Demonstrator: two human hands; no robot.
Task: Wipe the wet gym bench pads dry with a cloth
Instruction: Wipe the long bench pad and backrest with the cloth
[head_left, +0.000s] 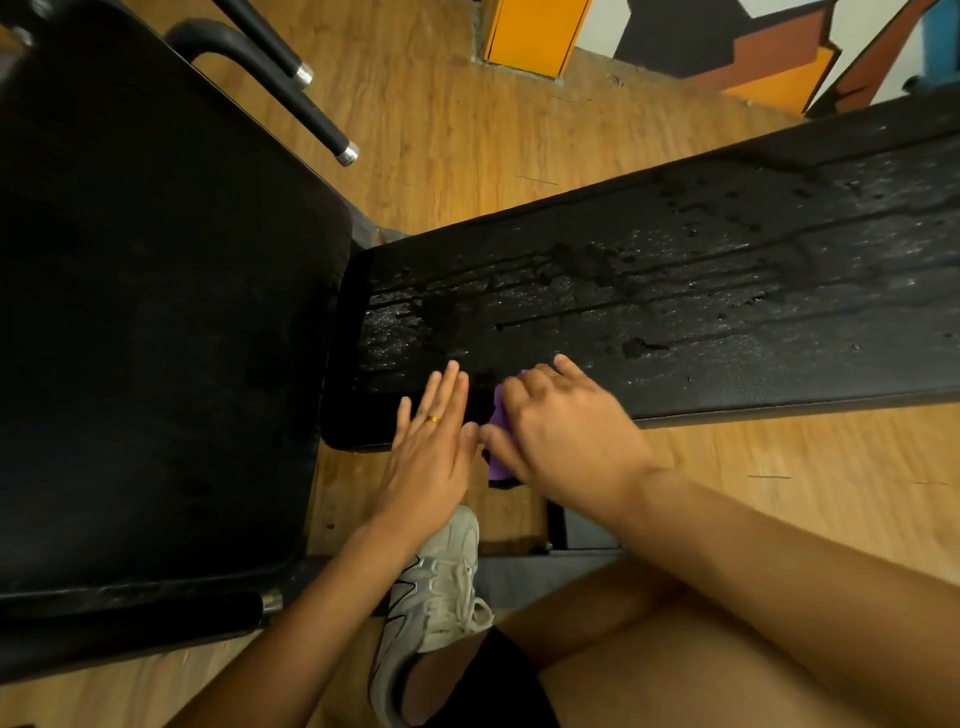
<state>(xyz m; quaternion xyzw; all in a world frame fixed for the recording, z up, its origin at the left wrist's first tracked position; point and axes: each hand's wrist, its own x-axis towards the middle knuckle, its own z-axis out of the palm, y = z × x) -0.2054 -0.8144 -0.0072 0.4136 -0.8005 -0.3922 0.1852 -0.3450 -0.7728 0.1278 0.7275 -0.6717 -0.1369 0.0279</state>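
bare knee (613, 603) and white sneaker (441, 587) below the wet bench pad's (675, 291) near edge — right hand (561, 431) curls over a purple cloth (500, 413) on that edge, left hand (434, 441) flat on the pad's near corner, fingers straight and together, just beside it.

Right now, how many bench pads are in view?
2. The long wet pad runs right, with the purple cloth at its near corner; the wider pad lies left of it. More may sit outside the frame.

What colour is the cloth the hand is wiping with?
Purple. The cloth shows in the head view, mostly hidden under the right hand.
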